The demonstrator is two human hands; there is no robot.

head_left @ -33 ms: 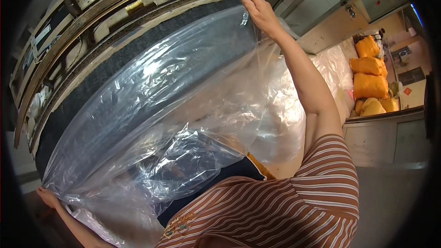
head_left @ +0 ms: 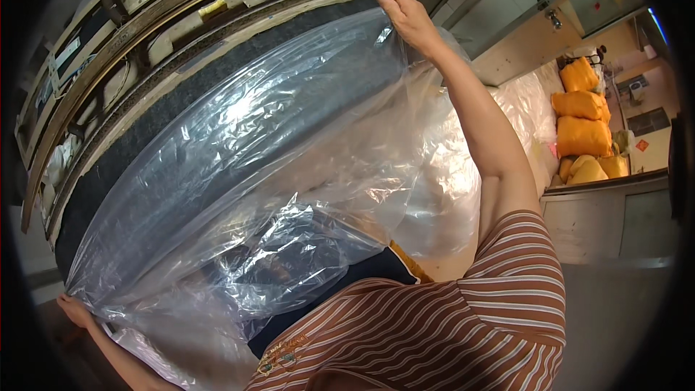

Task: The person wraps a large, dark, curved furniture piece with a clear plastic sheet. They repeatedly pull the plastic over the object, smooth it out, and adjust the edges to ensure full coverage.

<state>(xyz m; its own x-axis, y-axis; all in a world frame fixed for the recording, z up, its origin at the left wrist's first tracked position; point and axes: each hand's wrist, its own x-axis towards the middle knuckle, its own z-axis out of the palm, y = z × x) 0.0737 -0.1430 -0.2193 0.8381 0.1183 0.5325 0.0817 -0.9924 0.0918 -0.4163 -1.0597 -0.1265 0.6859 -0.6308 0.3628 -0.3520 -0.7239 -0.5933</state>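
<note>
A wide sheet of clear plastic film (head_left: 239, 130) is stretched between my two hands. My left hand (head_left: 74, 311), at the lower left, is closed on one gathered end of the film. At the upper middle, my right hand (head_left: 407, 20) grips the other end, with its arm reaching far out. The film's far edge lies over a dark bench surface (head_left: 174, 90), and its loose, wrinkled part hangs down in front of my body.
Beyond the dark surface runs a long machine frame (head_left: 108, 58) with rails and a small yellow piece (head_left: 213, 8). More clear plastic (head_left: 525, 108) is heaped to the right. Stacked orange bundles (head_left: 583, 134) stand behind it, beside a low grey partition (head_left: 586, 221).
Both hands keep almost the same places and their hold on the film. Only the folds and glints in the film shift slightly.
</note>
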